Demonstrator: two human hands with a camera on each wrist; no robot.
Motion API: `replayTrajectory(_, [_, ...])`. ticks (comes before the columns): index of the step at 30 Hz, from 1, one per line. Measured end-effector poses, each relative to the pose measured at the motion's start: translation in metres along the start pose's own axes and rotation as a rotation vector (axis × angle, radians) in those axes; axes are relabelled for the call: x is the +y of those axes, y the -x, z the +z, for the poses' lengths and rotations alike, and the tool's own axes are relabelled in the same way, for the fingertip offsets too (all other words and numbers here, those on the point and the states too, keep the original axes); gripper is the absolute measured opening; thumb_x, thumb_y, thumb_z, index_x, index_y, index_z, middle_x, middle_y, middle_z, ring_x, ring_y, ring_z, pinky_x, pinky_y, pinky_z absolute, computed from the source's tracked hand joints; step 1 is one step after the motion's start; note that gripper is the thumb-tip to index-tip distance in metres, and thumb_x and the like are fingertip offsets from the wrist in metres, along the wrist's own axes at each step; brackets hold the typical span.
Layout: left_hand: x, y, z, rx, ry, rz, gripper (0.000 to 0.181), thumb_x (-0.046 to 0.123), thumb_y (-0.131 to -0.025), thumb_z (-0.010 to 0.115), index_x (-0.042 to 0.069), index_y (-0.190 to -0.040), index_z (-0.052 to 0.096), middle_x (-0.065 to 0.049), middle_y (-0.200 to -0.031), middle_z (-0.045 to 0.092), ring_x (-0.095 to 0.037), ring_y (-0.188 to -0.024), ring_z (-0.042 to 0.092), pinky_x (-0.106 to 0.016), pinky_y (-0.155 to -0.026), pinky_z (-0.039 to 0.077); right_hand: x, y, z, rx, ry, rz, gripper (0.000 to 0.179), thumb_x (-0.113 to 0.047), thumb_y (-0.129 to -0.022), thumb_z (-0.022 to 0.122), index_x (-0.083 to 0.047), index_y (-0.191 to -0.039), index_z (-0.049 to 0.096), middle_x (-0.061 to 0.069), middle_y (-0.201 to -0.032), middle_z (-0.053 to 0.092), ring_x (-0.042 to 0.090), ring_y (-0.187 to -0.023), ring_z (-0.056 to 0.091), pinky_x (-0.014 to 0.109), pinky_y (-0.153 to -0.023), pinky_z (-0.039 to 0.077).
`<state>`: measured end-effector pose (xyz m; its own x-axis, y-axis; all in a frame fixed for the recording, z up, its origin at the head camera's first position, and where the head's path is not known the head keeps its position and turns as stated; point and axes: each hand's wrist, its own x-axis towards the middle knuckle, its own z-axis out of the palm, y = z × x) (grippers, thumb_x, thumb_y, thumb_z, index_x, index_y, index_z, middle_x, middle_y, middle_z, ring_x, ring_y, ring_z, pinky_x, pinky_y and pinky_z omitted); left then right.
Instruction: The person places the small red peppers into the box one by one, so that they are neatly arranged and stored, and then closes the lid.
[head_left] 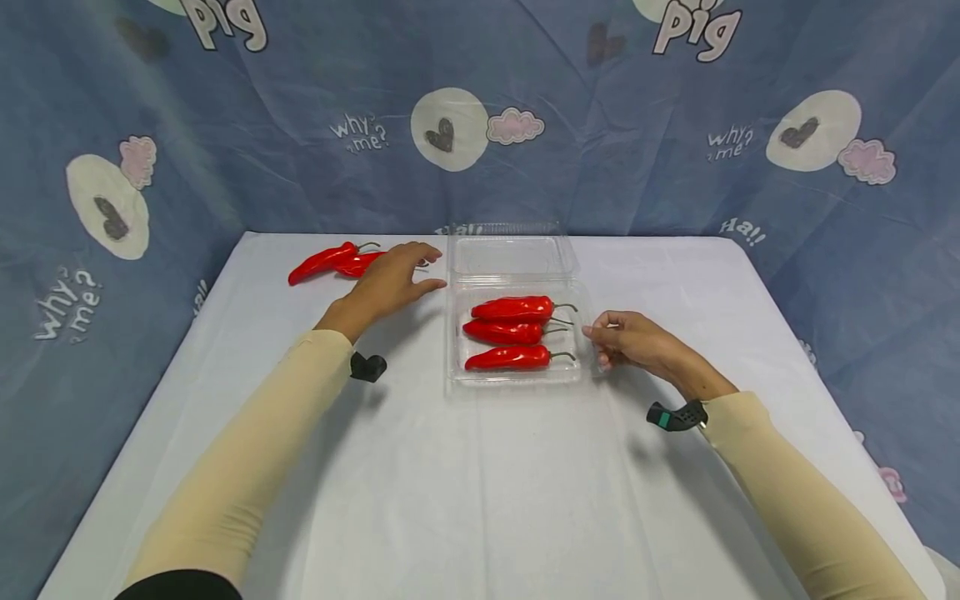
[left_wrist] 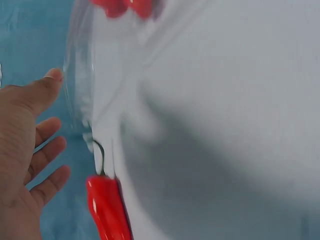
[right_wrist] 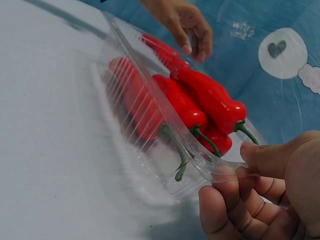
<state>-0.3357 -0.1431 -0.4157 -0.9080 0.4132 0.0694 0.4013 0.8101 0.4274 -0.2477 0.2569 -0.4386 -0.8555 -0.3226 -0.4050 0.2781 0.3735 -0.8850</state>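
right wrist view, unlike head, clearly shows right hand [right_wrist: 295, 175] pinching clear box [right_wrist: 199, 156]; left hand [head_left: 388, 282] spread

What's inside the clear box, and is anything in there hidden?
In the box, three red peppers lie plainly in view. Part of what looks like a fourth pepper shows beneath them; the rest of it is covered, as is the box floor under the peppers.

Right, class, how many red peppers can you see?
6. In the clear container: near pepper, middle pepper, far pepper, and a mostly hidden pepper among them. On the white table: leftmost pepper, and another pepper partly behind the left hand. Others may be hidden.
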Motion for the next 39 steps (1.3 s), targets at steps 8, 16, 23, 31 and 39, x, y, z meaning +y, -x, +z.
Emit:
replayTrajectory(8, [-0.035, 0.001, -0.009, -0.004, -0.017, -0.113, 0.061, 0.038, -0.093, 0.073, 0.013, -0.145, 0.051, -0.009, -0.145, 0.051, -0.033, -0.134, 0.042, -0.054, -0.113, 0.037, -0.001, 0.002, -0.001, 0.006, -0.013, 0.005, 0.028, -0.026, -0.102, 0.061, -0.001, -0.101, 0.049, 0.004, -0.074, 0.052, 0.016, -0.065, 0.059, 0.031, -0.068, 0.053])
replayTrajectory(16, [-0.060, 0.003, -0.013, 0.001, 0.002, -0.174, 0.063, 0.032, -0.092, 0.075, 0.010, -0.145, 0.049, -0.014, -0.147, 0.048, -0.036, -0.133, 0.039, -0.058, -0.108, 0.041, -0.001, 0.002, -0.001, 0.010, -0.011, 0.003, 0.026, -0.025, -0.103, 0.061, -0.002, -0.100, 0.049, 0.003, -0.074, 0.052, 0.015, -0.064, 0.058, 0.032, -0.068, 0.054])
replayTrajectory(23, [-0.073, 0.002, -0.016, -0.017, -0.011, -0.239, 0.070, 0.032, -0.092, 0.075, 0.011, -0.150, 0.043, -0.018, -0.149, 0.043, -0.038, -0.135, 0.035, -0.062, -0.107, 0.040, 0.000, 0.000, -0.001, 0.001, -0.015, 0.004, 0.026, -0.025, -0.102, 0.061, -0.002, -0.099, 0.049, 0.004, -0.073, 0.053, 0.015, -0.064, 0.059, 0.032, -0.067, 0.054])
replayTrajectory(31, [-0.081, -0.006, -0.015, -0.029, -0.057, -0.257, 0.071, 0.032, -0.091, 0.076, 0.011, -0.150, 0.043, -0.019, -0.150, 0.042, -0.041, -0.137, 0.034, -0.065, -0.108, 0.037, 0.000, 0.000, -0.002, -0.003, -0.019, 0.009, 0.027, -0.026, -0.102, 0.062, -0.002, -0.100, 0.049, 0.003, -0.073, 0.053, 0.015, -0.063, 0.059, 0.032, -0.068, 0.054])
replayTrajectory(39, [-0.089, -0.007, -0.003, -0.043, -0.055, -0.258, 0.074, 0.030, -0.089, 0.078, 0.007, -0.150, 0.043, -0.020, -0.149, 0.044, -0.042, -0.133, 0.038, -0.065, -0.108, 0.037, -0.002, 0.001, -0.001, -0.002, -0.017, 0.013, 0.027, -0.025, -0.102, 0.061, -0.002, -0.098, 0.049, 0.004, -0.072, 0.053, 0.016, -0.064, 0.058, 0.033, -0.067, 0.053])
